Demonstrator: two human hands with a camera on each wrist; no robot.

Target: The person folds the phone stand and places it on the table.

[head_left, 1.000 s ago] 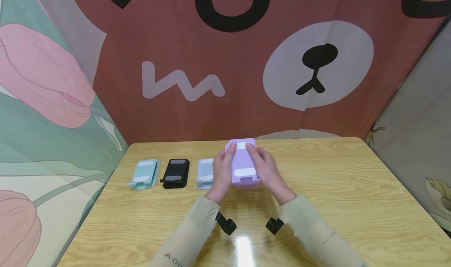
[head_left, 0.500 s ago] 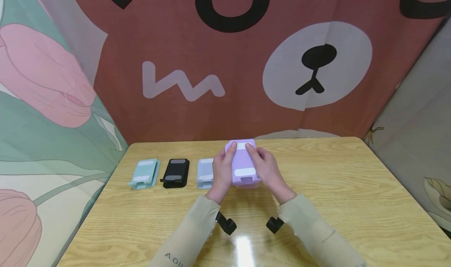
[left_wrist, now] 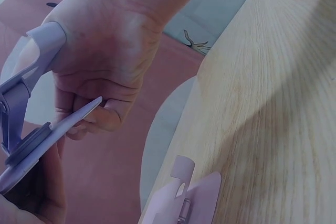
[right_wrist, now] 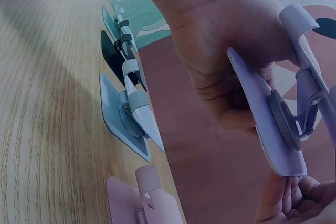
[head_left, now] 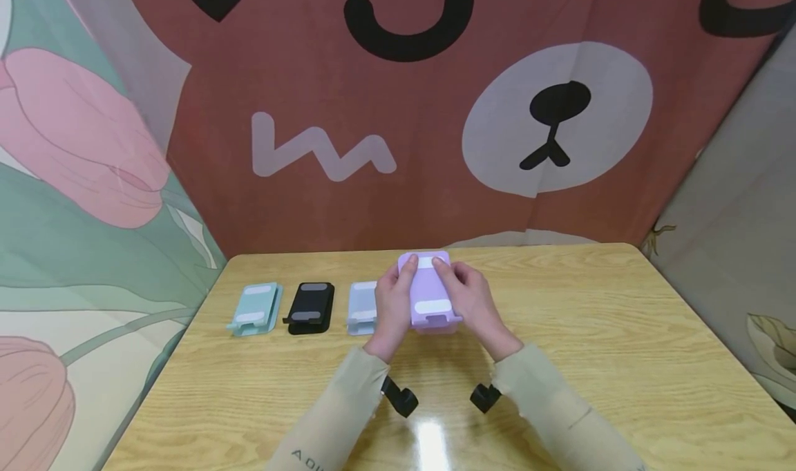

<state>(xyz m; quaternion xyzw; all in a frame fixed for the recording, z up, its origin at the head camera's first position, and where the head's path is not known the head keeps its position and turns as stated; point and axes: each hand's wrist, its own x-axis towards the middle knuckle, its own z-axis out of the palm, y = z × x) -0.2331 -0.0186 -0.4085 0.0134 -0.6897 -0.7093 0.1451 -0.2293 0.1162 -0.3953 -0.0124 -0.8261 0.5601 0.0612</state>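
A purple folding phone stand (head_left: 429, 284) with two white pads on its upper plate is held off the table by both hands. My left hand (head_left: 392, 309) grips its left edge, thumb on the upper plate. On the opposite edge my right hand (head_left: 475, 305) grips it the same way. Both wrist views show the stand's plates spread apart, with a hinged arm and a round disc (right_wrist: 285, 120) between them. Fingers curl under the lower plate. Beneath it on the table is a pink phone stand (left_wrist: 184, 195), mostly hidden in the head view.
Left of the hands, a light blue stand (head_left: 361, 305), a black stand (head_left: 311, 309) and a mint stand (head_left: 256, 309) sit in a row on the wooden table (head_left: 572, 319). Patterned cloth (head_left: 429, 146) hangs behind the table.
The purple stand's far edge has dipped slightly, and the head view has shifted a little. Both hands keep their hold, and the stands on the table have stayed in place.
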